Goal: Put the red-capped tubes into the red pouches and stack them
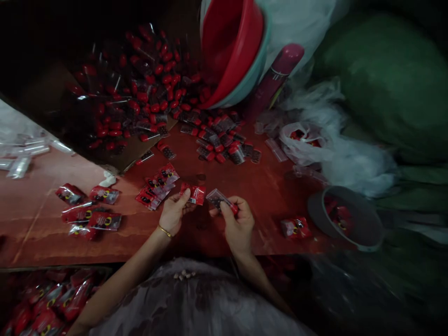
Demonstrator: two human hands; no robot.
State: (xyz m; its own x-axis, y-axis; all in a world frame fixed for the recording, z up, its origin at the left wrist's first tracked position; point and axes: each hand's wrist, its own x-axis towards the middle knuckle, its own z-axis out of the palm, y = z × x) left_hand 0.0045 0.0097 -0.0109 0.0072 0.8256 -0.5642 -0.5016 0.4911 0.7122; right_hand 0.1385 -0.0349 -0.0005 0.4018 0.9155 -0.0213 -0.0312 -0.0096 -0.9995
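head view, largest to smallest. reddish-brown tabletop [42,214] spans the middle band of the frame. green sack [385,79] fills the upper right. heap of small clear sachets with red ends [140,88] lies on a cardboard sheet at upper left of centre. a smaller scatter of the same sachets [224,140] sits on the tabletop just right of it. red basin [231,42], tilted and nested in a teal one, stands at top centre with a maroon bottle [276,79] leaning beside it. white plastic bag [304,142] lies right of centre. grey bowl [315,210] holding red packets sits at lower right. a group of printed red packets [91,212] lies at left, and a fanned stack [157,184] lies near centre. left hand [173,212], at lower centre, has a narrow grip: thumb and fingers pinch a red packet [194,193] by its edge. right hand [238,224], just beside it, has a narrow grip pinching a clear sachet [220,200]. both held items are above the tabletop, close together but apart.
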